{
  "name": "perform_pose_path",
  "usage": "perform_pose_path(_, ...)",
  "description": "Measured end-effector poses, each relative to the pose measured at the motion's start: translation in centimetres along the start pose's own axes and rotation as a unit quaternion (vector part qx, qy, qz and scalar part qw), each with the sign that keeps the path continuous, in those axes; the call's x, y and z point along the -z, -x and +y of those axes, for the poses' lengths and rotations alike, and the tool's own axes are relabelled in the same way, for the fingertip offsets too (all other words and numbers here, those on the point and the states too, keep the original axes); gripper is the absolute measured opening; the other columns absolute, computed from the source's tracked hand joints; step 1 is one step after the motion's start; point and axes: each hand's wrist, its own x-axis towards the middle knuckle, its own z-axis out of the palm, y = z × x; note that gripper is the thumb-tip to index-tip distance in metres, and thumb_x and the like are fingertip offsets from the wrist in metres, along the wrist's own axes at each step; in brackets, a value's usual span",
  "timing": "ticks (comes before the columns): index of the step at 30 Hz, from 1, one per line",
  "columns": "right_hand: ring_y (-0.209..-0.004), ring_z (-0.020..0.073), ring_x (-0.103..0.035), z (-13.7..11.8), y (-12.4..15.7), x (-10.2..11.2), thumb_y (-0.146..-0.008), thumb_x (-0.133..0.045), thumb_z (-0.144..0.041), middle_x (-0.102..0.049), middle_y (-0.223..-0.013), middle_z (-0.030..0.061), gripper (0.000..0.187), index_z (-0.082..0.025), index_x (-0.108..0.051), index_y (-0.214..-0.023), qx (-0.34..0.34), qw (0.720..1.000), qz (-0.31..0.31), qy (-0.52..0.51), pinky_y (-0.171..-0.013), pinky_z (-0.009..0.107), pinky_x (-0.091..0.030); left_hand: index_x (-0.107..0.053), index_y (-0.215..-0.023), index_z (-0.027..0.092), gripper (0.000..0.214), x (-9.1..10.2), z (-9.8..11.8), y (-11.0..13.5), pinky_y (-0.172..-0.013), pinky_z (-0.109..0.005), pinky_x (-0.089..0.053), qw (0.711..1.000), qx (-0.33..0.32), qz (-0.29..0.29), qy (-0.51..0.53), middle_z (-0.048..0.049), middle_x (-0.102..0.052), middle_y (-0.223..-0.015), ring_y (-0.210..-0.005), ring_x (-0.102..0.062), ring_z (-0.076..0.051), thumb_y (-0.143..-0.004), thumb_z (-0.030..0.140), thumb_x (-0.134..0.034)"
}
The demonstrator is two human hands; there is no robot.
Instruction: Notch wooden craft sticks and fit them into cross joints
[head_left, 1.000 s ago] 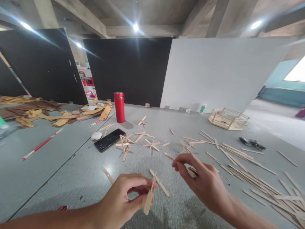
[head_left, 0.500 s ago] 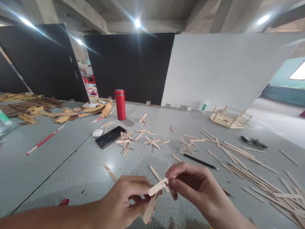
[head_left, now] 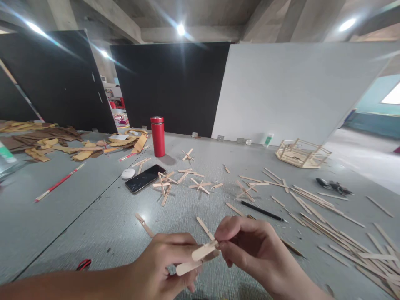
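Observation:
Low in the middle of the view, my left hand (head_left: 165, 260) is closed on two wooden craft sticks. The upper craft stick (head_left: 202, 251) and the lower craft stick (head_left: 186, 268) lie nearly parallel, tilted up to the right. My right hand (head_left: 246, 243) pinches the far right end of the sticks between thumb and fingertips, which hide that end. Just behind the hands a loose craft stick (head_left: 203, 226) lies on the grey table. Another notched craft stick (head_left: 144, 225) is beyond my left hand.
Several star-shaped stick pieces (head_left: 200, 186) lie mid-table near a phone (head_left: 145, 178), a white case (head_left: 128, 173) and a red flask (head_left: 158, 137). To the right are a black pen (head_left: 262, 211), loose sticks (head_left: 331, 233) and a stick frame (head_left: 301, 154). A red pencil (head_left: 59, 183) lies left.
The lower craft stick has swung up to the left, closer in line with the upper one. My right hand has shifted slightly left and down, uncovering a brown pointed tool behind it.

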Motion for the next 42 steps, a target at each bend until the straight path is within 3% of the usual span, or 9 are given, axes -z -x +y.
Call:
perform_pose_path(4, -0.088, 0.0124, -0.068, 0.4, 0.3, -0.3, -0.099, -0.072, -0.024, -0.070, -0.093, 0.0002, 0.006, -0.022, -0.070, -0.093, -0.023, 0.999, -0.024, 0.010, -0.084, 0.027, -0.056, -0.072, -0.083, 0.011, 0.019, 0.1, 0.1, 0.1, -0.064, -0.023, -0.056, 1.000, 0.004, 0.003, 0.004, -0.0076, -0.065, -0.081, -0.065, -0.067, -0.014, -0.095, 0.015, -0.058)
perform_pose_path(8, -0.088, 0.0151, -0.067, 0.6, 0.0, -0.4, -0.101, -0.069, -0.027, -0.068, -0.095, 0.0019, 0.009, -0.022, -0.071, -0.094, -0.011, 0.999, -0.017, 0.036, -0.084, 0.032, -0.056, -0.070, -0.080, 0.012, 0.022, 0.0, 0.0, -0.1, -0.065, -0.022, -0.054, 1.000, 0.014, 0.022, 0.002, -0.0056, -0.065, -0.076, -0.065, -0.066, -0.013, -0.094, 0.013, -0.054)
perform_pose_path(14, -0.087, 0.0128, -0.067, 0.8, -0.4, -0.5, -0.100, -0.070, -0.027, -0.068, -0.093, 0.0009, 0.007, -0.022, -0.075, -0.098, -0.013, 0.998, -0.024, 0.057, -0.081, 0.025, -0.054, -0.070, -0.080, 0.013, 0.022, -0.2, 0.3, -0.2, -0.062, -0.023, -0.054, 0.999, 0.024, 0.026, 0.010, -0.0053, -0.065, -0.074, -0.065, -0.066, -0.014, -0.097, 0.018, -0.056)
perform_pose_path(19, -0.080, 0.0118, -0.068, 0.7, -0.3, -0.7, -0.100, -0.070, -0.031, -0.071, -0.086, -0.0009, 0.008, -0.023, -0.070, -0.103, -0.032, 0.999, -0.006, 0.008, -0.071, 0.022, -0.052, -0.070, -0.084, 0.012, 0.022, -0.1, 0.1, -0.2, -0.063, -0.023, -0.054, 0.999, 0.032, 0.016, 0.007, -0.0058, -0.066, -0.077, -0.065, -0.068, -0.014, -0.098, 0.019, -0.055)
perform_pose_path(25, -0.086, 0.0163, -0.067, -0.5, -0.5, -0.3, -0.099, -0.069, -0.026, -0.072, -0.090, 0.0012, 0.009, -0.024, -0.076, -0.093, -0.027, 0.983, -0.037, 0.179, -0.082, 0.030, -0.051, -0.073, -0.080, 0.013, 0.021, 0.1, 0.4, -0.4, -0.069, -0.024, -0.052, 0.999, -0.005, -0.001, -0.034, -0.0064, -0.068, -0.076, -0.072, -0.066, -0.016, -0.095, 0.012, -0.058)
perform_pose_path(29, -0.089, 0.0184, -0.067, -1.0, -0.5, -0.1, -0.096, -0.074, -0.033, -0.071, -0.088, 0.0014, 0.011, -0.023, -0.074, -0.092, -0.105, 0.993, -0.048, 0.040, -0.086, 0.033, -0.052, -0.075, -0.084, 0.014, 0.017, 0.2, 0.5, -0.4, -0.067, -0.025, -0.050, 0.999, -0.002, -0.008, -0.040, -0.0064, -0.070, -0.078, -0.070, -0.064, -0.016, -0.095, 0.014, -0.061)
perform_pose_path(31, -0.082, 0.0159, -0.063, -1.1, -0.3, 0.1, -0.094, -0.076, -0.038, -0.068, -0.083, 0.0004, 0.017, -0.021, -0.074, -0.092, -0.135, 0.990, -0.049, -0.004, -0.079, 0.029, -0.049, -0.076, -0.085, 0.015, 0.016, 0.2, 0.5, -0.4, -0.067, -0.026, -0.050, 0.999, -0.004, -0.011, -0.038, -0.0066, -0.070, -0.079, -0.070, -0.064, -0.016, -0.094, 0.015, -0.062)
perform_pose_path(36, -0.061, 0.0100, -0.044, -0.9, -0.3, 0.6, -0.095, -0.073, -0.045, -0.055, -0.068, -0.0037, 0.029, -0.017, -0.076, -0.092, -0.161, 0.983, -0.077, 0.048, -0.057, 0.024, -0.032, -0.077, -0.097, 0.015, 0.017, 0.0, 0.2, -0.2, -0.067, -0.026, -0.051, 0.999, -0.005, -0.017, -0.029, -0.0079, -0.072, -0.082, -0.072, -0.066, -0.017, -0.091, 0.011, -0.062)
perform_pose_path(42, -0.082, 0.0169, -0.063, -0.4, -0.4, 0.2, -0.094, -0.073, -0.033, -0.073, -0.086, 0.0009, 0.010, -0.023, -0.075, -0.092, -0.116, 0.982, -0.031, 0.144, -0.075, 0.029, -0.046, -0.071, -0.103, 0.014, 0.013, -0.3, -0.2, 0.1, -0.066, -0.023, -0.054, 0.998, 0.030, 0.045, 0.018, -0.0047, -0.070, -0.077, -0.068, -0.066, -0.014, -0.096, 0.016, -0.060)
